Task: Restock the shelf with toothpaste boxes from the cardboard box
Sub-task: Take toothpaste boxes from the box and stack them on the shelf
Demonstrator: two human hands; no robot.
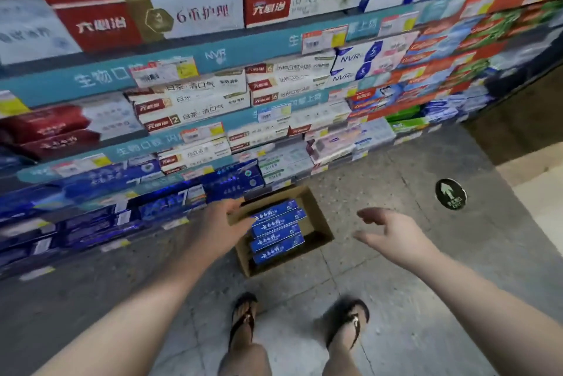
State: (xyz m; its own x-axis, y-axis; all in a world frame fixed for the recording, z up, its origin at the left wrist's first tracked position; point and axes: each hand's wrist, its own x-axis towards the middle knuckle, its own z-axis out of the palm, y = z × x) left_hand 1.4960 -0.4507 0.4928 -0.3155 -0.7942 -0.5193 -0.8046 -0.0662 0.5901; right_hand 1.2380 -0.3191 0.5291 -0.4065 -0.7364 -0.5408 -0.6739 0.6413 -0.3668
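Observation:
An open cardboard box (pixel 316 225) sits on the floor in front of the shelves. Several blue toothpaste boxes (pixel 277 231) lie stacked inside it, white lettering facing up. My left hand (pixel 219 228) hovers over the box's left edge, fingers spread, nothing in it. To the right of the cardboard box, my right hand (pixel 393 234) hangs above the floor, open and holding nothing. The low shelf (pixel 122 208) beside my left hand carries matching blue toothpaste boxes.
Tall shelves (pixel 213 86) packed with red, white and blue toothpaste boxes fill the upper view. My two feet in sandals (pixel 298 324) stand on grey floor just behind the cardboard box. A round green arrow sticker (pixel 450 194) marks the floor at right.

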